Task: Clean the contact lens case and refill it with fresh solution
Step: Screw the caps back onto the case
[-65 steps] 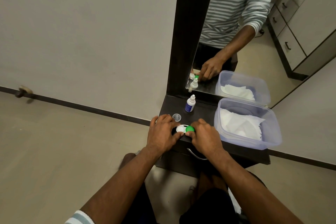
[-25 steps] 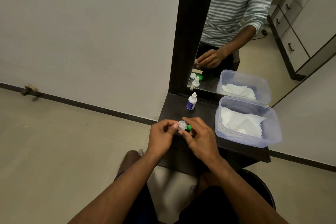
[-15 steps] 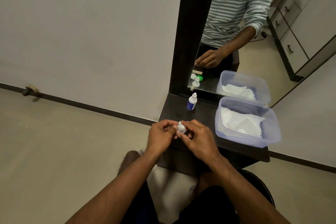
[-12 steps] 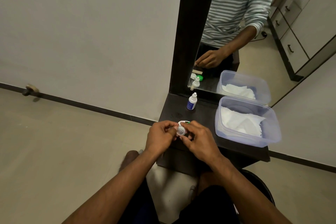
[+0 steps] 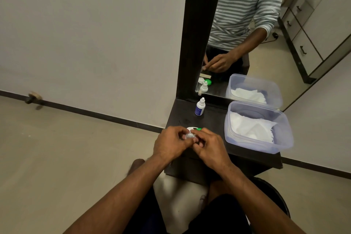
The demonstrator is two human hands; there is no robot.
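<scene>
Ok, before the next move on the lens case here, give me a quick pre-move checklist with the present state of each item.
1. Case in hand: ok. The clear lens case is pinched between the left hand and right hand, above the front of the dark shelf.
2. Caps off and set aside: ok. The white cap and green cap lie on the shelf just behind the fingers.
3. Solution bottle within reach: ok. The solution bottle stands upright by the mirror.
4. Bottle opened: cannot tell.
5. Tissue available: ok. White tissue lies in the open plastic tub.
6. Case wells clean: cannot tell, too small.
</scene>
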